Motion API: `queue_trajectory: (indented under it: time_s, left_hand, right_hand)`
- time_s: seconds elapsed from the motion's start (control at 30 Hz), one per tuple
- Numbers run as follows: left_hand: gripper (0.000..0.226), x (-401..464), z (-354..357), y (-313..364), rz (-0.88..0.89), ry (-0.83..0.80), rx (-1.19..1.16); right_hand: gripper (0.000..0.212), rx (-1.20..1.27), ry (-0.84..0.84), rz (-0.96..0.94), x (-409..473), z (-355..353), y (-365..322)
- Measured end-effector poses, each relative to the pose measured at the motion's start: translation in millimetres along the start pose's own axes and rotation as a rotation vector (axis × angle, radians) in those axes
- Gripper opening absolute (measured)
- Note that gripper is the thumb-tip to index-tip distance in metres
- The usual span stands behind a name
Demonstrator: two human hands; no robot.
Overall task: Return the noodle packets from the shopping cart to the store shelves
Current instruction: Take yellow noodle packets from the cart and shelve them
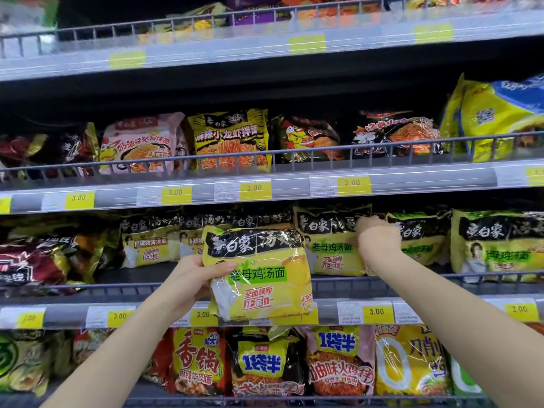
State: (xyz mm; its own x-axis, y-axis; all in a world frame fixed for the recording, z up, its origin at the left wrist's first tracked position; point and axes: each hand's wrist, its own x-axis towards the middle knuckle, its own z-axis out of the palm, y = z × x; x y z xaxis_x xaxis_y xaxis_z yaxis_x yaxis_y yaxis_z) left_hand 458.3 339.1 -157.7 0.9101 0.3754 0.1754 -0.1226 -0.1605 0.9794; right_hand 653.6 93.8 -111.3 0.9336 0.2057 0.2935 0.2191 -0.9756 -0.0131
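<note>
Your left hand (pixel 188 278) grips 1 yellow noodle packet (pixel 259 275) before the third shelf (pixel 368 290); your right hand (pixel 375 234) pinches a shelved packet (pixel 332 240). Shelving step: next, slot yours into that matching row.

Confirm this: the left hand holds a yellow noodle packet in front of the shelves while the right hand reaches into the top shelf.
Not quite. In the head view the left hand does hold the yellow packet in front of the shelves, but the right hand reaches into the third shelf down, among matching yellow packets, not the top shelf.
</note>
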Motion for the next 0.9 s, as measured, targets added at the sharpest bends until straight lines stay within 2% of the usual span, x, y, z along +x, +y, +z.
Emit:
queue_trajectory:
  time_s: [0.07,0.1,0.13,0.23,0.3,0.37,0.4,0.47,0.5,0.53,0.6,0.67,0.73,0.77,0.83,0.9]
  left_hand:
    - [0.016,3.9,3.3,-0.5,-0.003,0.004,0.011]
    - [0.016,6.2,5.1,-0.9,0.018,-0.006,0.005]
    - [0.025,7.4,7.9,0.0,0.029,-0.010,-0.003]
    - [0.014,12.9,14.4,-0.6,0.039,-0.012,-0.003]
    - [0.015,15.7,20.1,0.6,0.040,-0.007,-0.008]
    - [0.017,19.7,26.0,0.2,0.023,-0.012,-0.010]
    - [0.019,20.9,28.6,1.2,0.022,-0.022,-0.010]
    - [0.031,22.7,34.2,2.5,0.029,-0.046,-0.028]
    - [0.041,25.2,35.7,1.9,0.022,-0.056,-0.029]
    - [0.045,26.2,38.7,3.5,0.008,-0.057,-0.026]
    - [0.032,28.5,45.3,4.2,0.017,-0.066,-0.041]
    - [0.022,29.7,54.8,6.0,0.015,-0.067,-0.050]
    - [0.036,27.8,63.0,10.3,0.019,-0.077,-0.060]
    - [0.043,27.1,66.1,12.4,0.027,-0.071,-0.061]
    - [0.037,28.7,68.3,13.9,0.051,-0.071,-0.041]
    - [0.049,29.4,69.1,13.3,0.076,-0.054,-0.025]
  right_hand:
    - [0.023,-0.075,0.011,-0.006,-1.7,2.6,-2.9]
    - [0.027,-0.101,0.008,-0.006,-3.1,3.8,-3.3]
    - [0.031,-0.121,0.018,-0.023,-6.7,3.9,-2.3]
    - [0.040,-0.202,0.142,-0.119,-17.4,5.1,5.8]
    - [0.030,-0.194,0.227,-0.158,-24.0,3.0,11.7]
    - [0.011,0.003,0.305,-0.162,-31.3,-3.9,17.6]
    - [0.025,0.204,0.297,-0.162,-33.9,-7.4,18.7]
    - [0.049,0.784,0.109,-0.177,-40.3,-9.3,18.3]
    - [0.057,1.033,-0.046,-0.185,-45.0,-10.1,16.3]
    - [0.063,1.182,-0.209,-0.191,-49.4,-8.7,13.4]
    - [0.069,1.238,-0.435,-0.200,-55.1,-4.5,10.5]
    - [0.057,1.266,-0.500,-0.194,-55.5,0.0,7.9]
    - [0.045,1.338,-0.503,-0.131,-54.6,0.6,7.5]
    - [0.044,1.373,-0.510,-0.101,-54.4,-0.3,8.1]
    - [0.049,1.449,-0.532,-0.039,-49.4,1.1,9.9]
    - [0.048,1.509,-0.558,0.022,-46.0,-1.4,12.4]
